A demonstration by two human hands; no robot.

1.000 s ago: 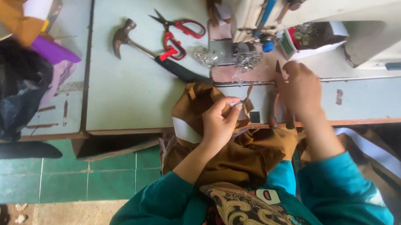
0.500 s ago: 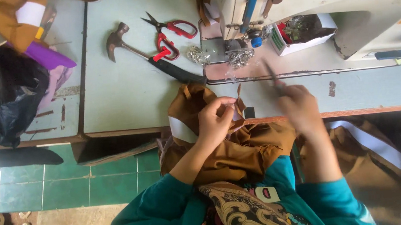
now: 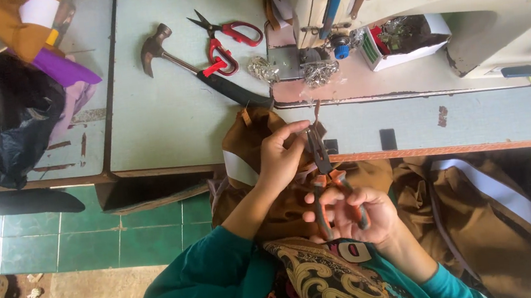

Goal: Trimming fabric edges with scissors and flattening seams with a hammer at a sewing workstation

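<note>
My right hand (image 3: 351, 215) grips the orange handles of a pair of pliers (image 3: 320, 156), whose dark jaws point up toward the table edge. My left hand (image 3: 282, 155) pinches a small piece on the brown garment (image 3: 257, 136) right beside the plier jaws. The brown fabric with a white band drapes from the pale table (image 3: 170, 113) down onto my lap. A white sewing machine (image 3: 427, 0) stands just beyond both hands.
A hammer (image 3: 194, 68) and red-handled scissors (image 3: 227, 38) lie on the table left of the machine. More brown fabric (image 3: 502, 209) hangs at the right. A black bag (image 3: 6, 123) and purple cloth (image 3: 63, 68) sit at the left. Green floor tiles (image 3: 38, 238) show below.
My right hand has pulled back from the machine bed toward my lap and now holds the pliers up to the fabric. My left hand stays on the garment.
</note>
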